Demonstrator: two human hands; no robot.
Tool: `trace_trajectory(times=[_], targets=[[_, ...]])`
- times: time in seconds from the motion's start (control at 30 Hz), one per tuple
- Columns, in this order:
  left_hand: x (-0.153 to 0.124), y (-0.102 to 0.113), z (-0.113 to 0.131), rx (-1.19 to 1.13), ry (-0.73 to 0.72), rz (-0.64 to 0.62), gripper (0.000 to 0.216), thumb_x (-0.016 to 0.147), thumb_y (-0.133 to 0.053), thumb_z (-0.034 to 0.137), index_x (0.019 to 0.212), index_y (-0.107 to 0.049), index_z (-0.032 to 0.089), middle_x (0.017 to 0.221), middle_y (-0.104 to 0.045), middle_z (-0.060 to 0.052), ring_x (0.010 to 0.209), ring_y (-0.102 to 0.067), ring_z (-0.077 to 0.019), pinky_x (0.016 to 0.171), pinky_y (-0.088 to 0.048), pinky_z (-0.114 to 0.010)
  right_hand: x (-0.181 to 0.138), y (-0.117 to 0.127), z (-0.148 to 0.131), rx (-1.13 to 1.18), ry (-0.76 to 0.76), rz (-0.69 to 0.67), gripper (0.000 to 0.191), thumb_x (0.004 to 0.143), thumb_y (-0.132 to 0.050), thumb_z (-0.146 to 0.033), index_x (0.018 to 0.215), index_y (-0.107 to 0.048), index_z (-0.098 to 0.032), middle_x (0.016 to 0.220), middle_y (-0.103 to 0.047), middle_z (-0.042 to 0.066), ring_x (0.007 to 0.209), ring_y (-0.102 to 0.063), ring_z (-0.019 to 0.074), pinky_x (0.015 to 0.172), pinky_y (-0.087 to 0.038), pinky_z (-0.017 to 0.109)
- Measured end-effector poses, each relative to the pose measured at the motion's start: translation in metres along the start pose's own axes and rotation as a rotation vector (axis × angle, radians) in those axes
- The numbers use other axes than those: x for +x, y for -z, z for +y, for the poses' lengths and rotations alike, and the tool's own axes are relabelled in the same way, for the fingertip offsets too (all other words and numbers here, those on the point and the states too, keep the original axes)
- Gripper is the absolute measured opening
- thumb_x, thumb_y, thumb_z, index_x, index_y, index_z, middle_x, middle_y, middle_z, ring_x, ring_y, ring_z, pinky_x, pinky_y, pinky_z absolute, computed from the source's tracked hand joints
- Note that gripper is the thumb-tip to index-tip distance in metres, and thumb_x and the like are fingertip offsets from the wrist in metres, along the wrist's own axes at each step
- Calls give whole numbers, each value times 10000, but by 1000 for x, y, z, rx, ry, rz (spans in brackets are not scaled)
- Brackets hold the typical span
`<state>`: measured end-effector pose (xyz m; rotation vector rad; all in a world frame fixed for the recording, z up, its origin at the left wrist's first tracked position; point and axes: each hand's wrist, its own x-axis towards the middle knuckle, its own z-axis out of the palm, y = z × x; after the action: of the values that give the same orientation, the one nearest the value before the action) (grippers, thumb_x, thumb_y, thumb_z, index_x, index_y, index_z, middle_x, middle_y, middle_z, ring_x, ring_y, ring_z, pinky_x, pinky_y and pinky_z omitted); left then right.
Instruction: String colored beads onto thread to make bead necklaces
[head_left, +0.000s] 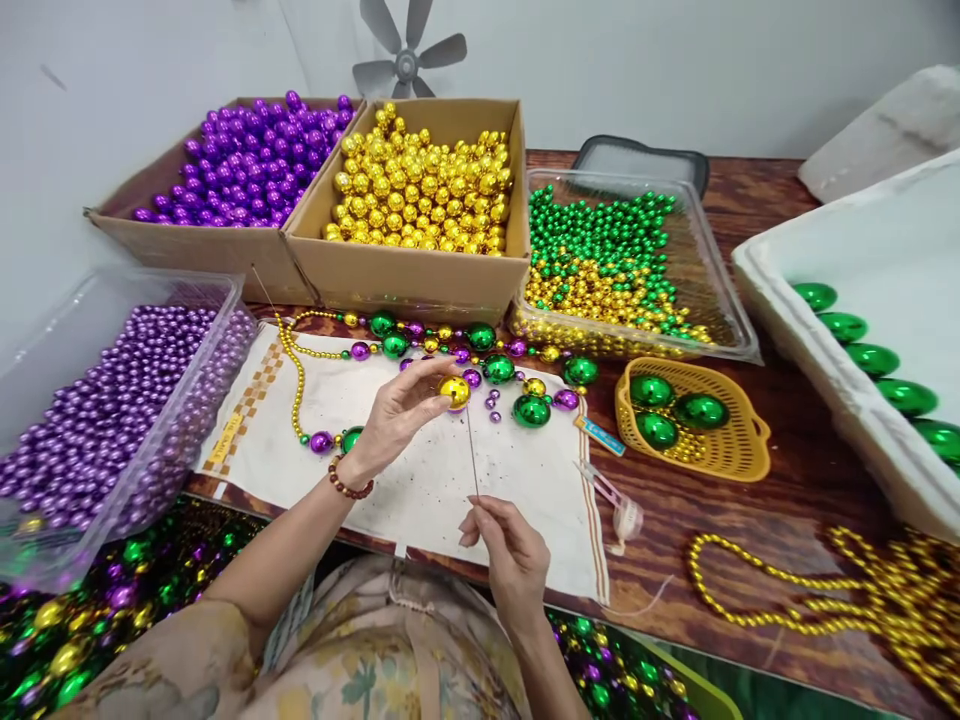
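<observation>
Between the thumb and fingers of my left hand [401, 415] is a shiny gold bead [454, 393], held above the white cloth [420, 490]. A long thin needle [472, 450] runs down from the bead to my right hand [510, 550], whose fingertips pinch its lower end. Whether the needle passes through the bead is hard to make out. Behind my left hand lies a strand of green, purple and gold beads [497, 369]. A few small loose purple beads [493, 404] rest on the cloth nearby.
Cardboard boxes hold purple balls [247, 160] and gold balls [420, 185]. Clear bins hold small purple beads [127, 410] and green and gold beads [600, 260]. A yellow basket [739, 455], scissors [604, 490], gold bead chains [892, 600] and a foam box [840, 450] stand or lie right.
</observation>
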<state>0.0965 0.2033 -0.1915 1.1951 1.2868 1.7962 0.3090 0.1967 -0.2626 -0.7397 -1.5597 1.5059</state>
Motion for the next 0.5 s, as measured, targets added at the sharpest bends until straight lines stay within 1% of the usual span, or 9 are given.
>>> trace_trajectory(times=[0.07, 0.17, 0.27, 0.4, 0.5], targets=[[-1, 0, 2, 10, -27, 11, 375, 870, -734, 255, 1242, -693, 284, 1168, -682, -53, 1036, -660, -152, 922, -580, -287, -1, 2, 0, -9, 7, 11, 160, 969, -580, -157, 1012, -719, -224, 706, -673, -24, 531, -644, 86, 534, -545, 186], [-1, 1, 5, 95, -82, 43, 300, 856, -744, 226, 1153, -744, 271, 1156, -668, -51, 1087, -634, -146, 969, -557, -277, -1, 3, 0, -17, 23, 15, 165, 968, -580, -152, 1019, -717, -227, 705, -669, -26, 532, -643, 82, 528, -543, 178], [-1, 2, 6, 113, -100, 70, 295, 850, -748, 216, 1136, -755, 286, 1123, -665, -44, 1068, -631, -138, 951, -561, -270, -2, 3, 1, -29, 27, 9, 159, 965, -583, -147, 1016, -717, -217, 699, -667, -22, 527, -642, 84, 526, -546, 182], [1, 2, 4, 29, -68, 112, 260, 843, -754, 235, 1098, -768, 286, 1100, -673, -41, 1021, -643, -139, 900, -579, -273, -5, 2, 4, -54, 18, -14, 153, 963, -581, -156, 1010, -720, -203, 700, -668, -15, 520, -641, 89, 529, -554, 195], [3, 1, 4, -105, 6, 137, 242, 833, -765, 251, 1071, -775, 291, 1105, -685, -31, 979, -660, -133, 860, -586, -266, -6, -1, 7, -61, 3, -31, 148, 962, -580, -166, 1002, -719, -198, 697, -672, -12, 523, -644, 95, 523, -556, 201]])
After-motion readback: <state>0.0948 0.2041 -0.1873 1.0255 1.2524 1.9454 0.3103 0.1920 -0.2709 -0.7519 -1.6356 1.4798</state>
